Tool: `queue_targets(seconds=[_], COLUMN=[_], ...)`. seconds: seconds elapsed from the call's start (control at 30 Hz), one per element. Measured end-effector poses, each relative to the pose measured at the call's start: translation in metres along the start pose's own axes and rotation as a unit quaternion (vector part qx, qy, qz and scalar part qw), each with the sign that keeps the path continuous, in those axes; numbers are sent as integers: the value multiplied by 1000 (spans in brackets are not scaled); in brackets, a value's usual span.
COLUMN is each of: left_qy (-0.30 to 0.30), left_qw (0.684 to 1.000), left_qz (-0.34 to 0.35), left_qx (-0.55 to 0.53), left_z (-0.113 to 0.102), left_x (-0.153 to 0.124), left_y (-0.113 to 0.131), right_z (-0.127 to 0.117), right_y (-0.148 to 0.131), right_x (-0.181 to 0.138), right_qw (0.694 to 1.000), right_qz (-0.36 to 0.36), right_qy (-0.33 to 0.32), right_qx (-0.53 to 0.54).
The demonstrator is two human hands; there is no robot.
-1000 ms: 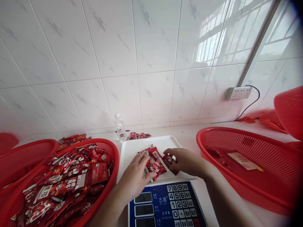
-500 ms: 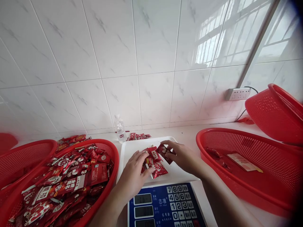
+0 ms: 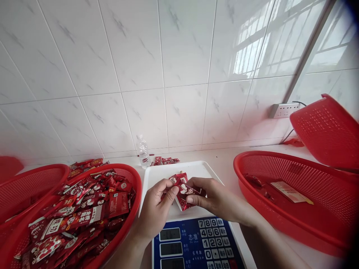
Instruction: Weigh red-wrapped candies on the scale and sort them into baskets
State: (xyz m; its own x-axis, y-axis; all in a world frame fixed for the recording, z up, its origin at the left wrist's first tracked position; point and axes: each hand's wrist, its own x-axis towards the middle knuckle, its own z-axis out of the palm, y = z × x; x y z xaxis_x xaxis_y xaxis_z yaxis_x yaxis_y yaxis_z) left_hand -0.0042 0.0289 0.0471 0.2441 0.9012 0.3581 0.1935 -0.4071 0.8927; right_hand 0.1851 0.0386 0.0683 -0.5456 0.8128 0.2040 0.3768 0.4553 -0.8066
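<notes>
Over the white scale tray, both my hands grip a small bunch of red snack packets, held just above the tray. My left hand pinches the bunch from the left with curled fingers. My right hand closes on it from the right, thumb underneath. The blue scale panel with its keypad lies right below my wrists.
A red basket heaped with red packets stands at the left, with another red basket beyond it. At the right is a large red basket holding a flat packet, and a tilted red basket above it. A water bottle stands by the tiled wall.
My hands have drawn the scattered packets together and lifted them off the tray into one bunch. The tilted red basket at the right has shifted further into view.
</notes>
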Motion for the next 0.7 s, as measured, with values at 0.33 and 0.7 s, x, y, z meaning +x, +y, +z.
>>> queue_targets(seconds=[0.33, 0.7], left_qy=[-65, 75], left_qw=[997, 997], left_qz=[10, 8], left_qx=[-35, 24], left_z=[-3, -4], left_x=[-5, -1], left_y=[9, 0], right_z=[5, -4], right_y=[-10, 1], right_x=[-3, 1], right_qw=[992, 999], right_qz=[-35, 2], right_qy=[-121, -26], right_qx=[22, -37])
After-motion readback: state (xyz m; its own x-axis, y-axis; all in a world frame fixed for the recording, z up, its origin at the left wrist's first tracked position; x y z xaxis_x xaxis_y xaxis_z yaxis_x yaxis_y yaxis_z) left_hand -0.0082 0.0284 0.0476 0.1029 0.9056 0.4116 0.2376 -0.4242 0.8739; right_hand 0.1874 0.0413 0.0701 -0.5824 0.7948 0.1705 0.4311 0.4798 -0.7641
